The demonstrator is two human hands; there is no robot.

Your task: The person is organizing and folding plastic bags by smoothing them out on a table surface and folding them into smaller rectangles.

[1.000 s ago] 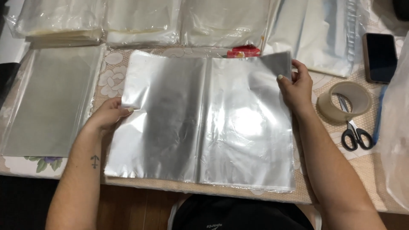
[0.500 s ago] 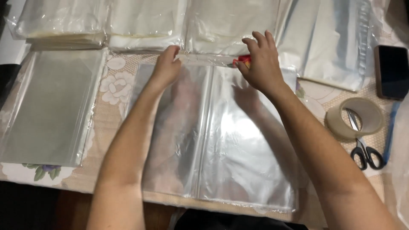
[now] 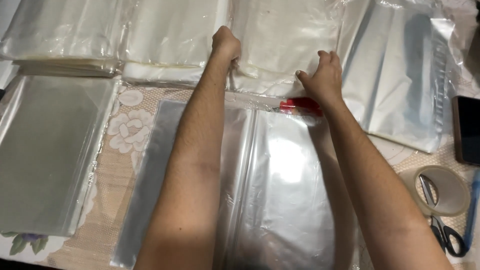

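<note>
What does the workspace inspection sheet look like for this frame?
Surface: table under a floral lace cloth.
Job's things: middle far stack of clear plastic bags; two bag piles lie under the forearms.
Clutter: tape roll, scissors, dark phone, small red item.
Hands: left hand and right hand grip the stack's near edge.
Cables: nothing seen.
Surroundings: more bag stacks left and right.
</note>
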